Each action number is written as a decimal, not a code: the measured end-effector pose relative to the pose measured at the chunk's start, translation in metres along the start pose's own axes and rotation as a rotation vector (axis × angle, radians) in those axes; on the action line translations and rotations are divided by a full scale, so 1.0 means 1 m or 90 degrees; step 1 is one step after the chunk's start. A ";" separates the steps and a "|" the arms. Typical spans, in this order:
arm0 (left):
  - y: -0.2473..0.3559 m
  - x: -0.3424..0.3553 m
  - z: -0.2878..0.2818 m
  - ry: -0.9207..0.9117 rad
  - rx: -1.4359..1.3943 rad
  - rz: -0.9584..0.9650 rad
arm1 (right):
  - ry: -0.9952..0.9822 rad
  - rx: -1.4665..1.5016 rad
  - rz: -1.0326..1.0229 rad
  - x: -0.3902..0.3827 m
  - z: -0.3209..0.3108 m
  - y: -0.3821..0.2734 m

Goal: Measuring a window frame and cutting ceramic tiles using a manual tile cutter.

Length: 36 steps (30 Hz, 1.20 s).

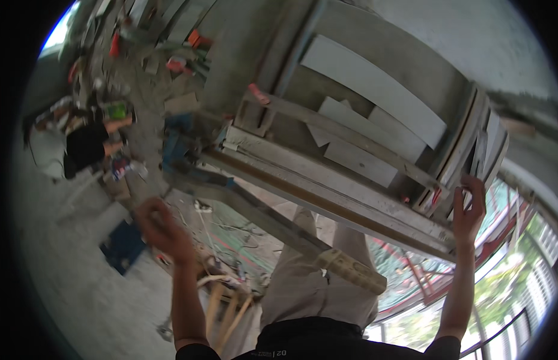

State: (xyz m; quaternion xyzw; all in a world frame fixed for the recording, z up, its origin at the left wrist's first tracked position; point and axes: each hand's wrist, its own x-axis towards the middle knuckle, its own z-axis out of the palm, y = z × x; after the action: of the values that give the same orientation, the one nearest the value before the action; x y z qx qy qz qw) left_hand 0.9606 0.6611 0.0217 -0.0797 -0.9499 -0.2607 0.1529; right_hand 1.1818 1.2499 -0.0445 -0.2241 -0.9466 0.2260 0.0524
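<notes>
The right hand is closed on the edge of a grey tile at the end of the cutting table; the tile is not yet laid flat. The left hand is curled loosely in the air and holds nothing. Cut tile strips are already lying on the table.

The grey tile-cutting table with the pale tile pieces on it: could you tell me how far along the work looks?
Done: several cut pale grey tile strips lie on the grey tile-cutting table. In hand: the right hand grips upright tiles at the table's far end; the left hand hangs free, blurred. Left: those stacked tiles look uncut, though that is uncertain.
</notes>
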 end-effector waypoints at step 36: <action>0.011 -0.047 0.231 -0.328 -0.188 0.398 | -0.174 0.099 -0.340 0.162 0.273 -0.319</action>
State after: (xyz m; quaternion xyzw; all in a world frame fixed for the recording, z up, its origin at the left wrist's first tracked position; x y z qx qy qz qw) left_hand 0.9497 0.7870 -0.1780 -0.4470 -0.8399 -0.3062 -0.0310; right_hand 0.8542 0.9582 -0.1445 0.0696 -0.9501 0.3042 -0.0008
